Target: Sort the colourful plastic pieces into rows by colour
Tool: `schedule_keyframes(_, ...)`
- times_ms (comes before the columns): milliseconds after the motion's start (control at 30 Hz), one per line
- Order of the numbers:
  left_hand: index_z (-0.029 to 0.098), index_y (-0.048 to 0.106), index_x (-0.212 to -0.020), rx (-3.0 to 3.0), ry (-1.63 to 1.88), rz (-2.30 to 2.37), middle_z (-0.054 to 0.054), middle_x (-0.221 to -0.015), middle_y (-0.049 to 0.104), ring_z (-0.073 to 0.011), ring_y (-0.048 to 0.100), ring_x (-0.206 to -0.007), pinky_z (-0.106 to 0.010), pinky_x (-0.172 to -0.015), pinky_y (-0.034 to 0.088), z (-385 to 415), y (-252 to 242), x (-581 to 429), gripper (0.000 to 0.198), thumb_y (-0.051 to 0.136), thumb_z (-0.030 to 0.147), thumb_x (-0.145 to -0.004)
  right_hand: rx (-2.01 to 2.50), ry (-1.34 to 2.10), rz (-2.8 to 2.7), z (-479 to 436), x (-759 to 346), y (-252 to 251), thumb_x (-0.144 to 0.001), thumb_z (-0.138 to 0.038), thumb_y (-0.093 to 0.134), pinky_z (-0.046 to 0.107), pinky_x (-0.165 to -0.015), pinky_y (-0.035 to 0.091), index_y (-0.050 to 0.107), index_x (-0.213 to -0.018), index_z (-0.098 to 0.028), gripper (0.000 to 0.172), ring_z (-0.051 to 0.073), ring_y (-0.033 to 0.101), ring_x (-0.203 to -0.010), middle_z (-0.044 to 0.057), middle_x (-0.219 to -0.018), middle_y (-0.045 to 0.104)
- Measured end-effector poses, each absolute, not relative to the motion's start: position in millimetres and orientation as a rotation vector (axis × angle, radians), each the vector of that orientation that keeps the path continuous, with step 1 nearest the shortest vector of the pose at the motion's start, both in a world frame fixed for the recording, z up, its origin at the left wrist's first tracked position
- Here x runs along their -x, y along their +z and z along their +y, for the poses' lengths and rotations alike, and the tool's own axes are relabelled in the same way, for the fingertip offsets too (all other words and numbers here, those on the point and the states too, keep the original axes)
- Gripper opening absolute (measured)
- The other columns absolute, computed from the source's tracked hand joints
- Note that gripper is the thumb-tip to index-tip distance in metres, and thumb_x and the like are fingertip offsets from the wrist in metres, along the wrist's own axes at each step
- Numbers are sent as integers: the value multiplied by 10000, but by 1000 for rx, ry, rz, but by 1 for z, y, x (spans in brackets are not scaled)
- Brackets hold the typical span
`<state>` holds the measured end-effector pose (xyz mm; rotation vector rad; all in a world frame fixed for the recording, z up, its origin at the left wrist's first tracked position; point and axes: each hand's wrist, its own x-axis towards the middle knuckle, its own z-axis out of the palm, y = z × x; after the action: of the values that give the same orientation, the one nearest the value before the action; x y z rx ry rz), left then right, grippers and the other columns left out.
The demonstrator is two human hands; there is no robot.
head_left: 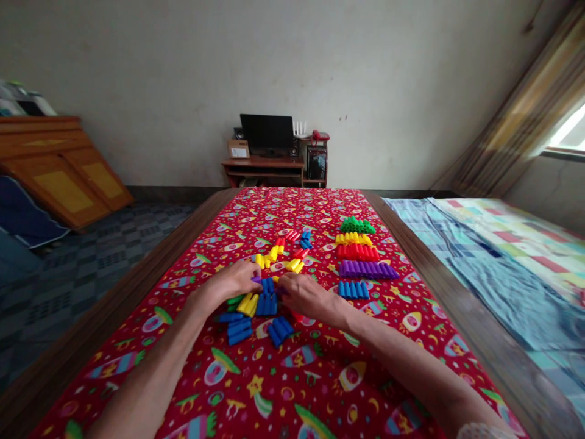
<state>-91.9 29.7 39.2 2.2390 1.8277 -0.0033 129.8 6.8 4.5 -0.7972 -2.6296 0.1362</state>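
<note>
My left hand [233, 281] rests on the red patterned tablecloth [292, 378] with its fingers pinched on a small purple block [256, 280]. My right hand [307, 296] lies opposite, fingers curled at the edge of a blue block cluster [267, 301]; what it holds is hidden. Between and below the hands lie yellow [248, 303], green and more blue blocks [239, 329]. Sorted rows sit to the right: green [357, 226], yellow [353, 239], red [358, 252], purple [368, 269] and blue [353, 289].
Loose yellow, red and blue blocks [286, 250] are scattered farther up the table. The wooden table edge [439, 268] borders a bed with a checked sheet [503, 262] on the right. A desk with a monitor [267, 135] stands at the far wall.
</note>
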Motion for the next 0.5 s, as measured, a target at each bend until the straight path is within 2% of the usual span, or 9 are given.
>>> schedule_keyframes(100, 192, 681, -782, -2148, 300, 1784, -16, -685, 705, -221, 666, -692, -257, -578, 446, 33, 41, 91, 208, 671, 371, -676, 744, 300, -2479, 13, -135, 8, -894, -152, 521, 227, -582, 371, 593, -981, -141, 114, 118, 542, -627, 37, -770, 650)
schedule_keyframes(233, 178, 658, -883, -1762, 802, 1449, -30, -738, 721, -229, 690, -732, -288, -631, 511, 31, 45, 73, 374, 714, 442, -625, 889, 483, -2180, 25, -145, 18, -903, -239, 559, 218, -577, 360, 617, -1002, -144, 149, 111, 552, -595, 21, -714, 652)
schedule_keyframes(367, 165, 648, -972, -1566, 972, 1260, -39, -817, 732, -221, 700, -771, -321, -712, 544, 23, 52, 53, 493, 780, 427, -576, 1013, 632, -1967, 33, -160, 29, -883, -373, 586, 235, -630, 396, 654, -923, -159, 228, 138, 587, -678, 27, -754, 666)
schedule_keyframes(500, 168, 640, -1058, -1466, 1038, 1210, -37, -888, 724, -208, 697, -828, -314, -751, 546, 14, 57, 44, 503, 776, 391, -628, 1032, 723, -1901, 32, -175, 38, -833, -434, 625, 237, -630, 394, 680, -893, -170, 276, 134, 560, -682, 9, -752, 649)
